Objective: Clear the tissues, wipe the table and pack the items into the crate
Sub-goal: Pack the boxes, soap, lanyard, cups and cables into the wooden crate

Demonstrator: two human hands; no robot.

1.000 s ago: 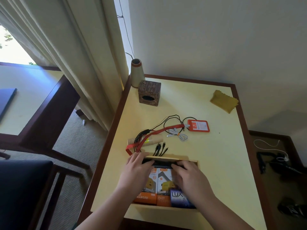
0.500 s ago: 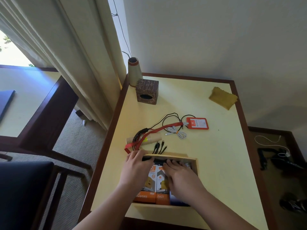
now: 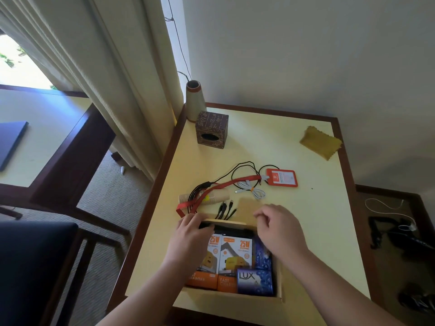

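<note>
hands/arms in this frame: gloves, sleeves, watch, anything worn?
Nothing worn that shows. The left hand and right hand are bare, with no gloves, rings or watch visible. Both forearms are bare up to the frame edge; no sleeve or cuff comes into view.

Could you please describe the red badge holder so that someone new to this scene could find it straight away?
Start at the yellow table with the dark wooden rim, and look at the tangle of cables in its middle. At the right end of that tangle lies the badge holder, flat on the tabletop. It is the only red rectangular card there, joined to a red strap.
</note>
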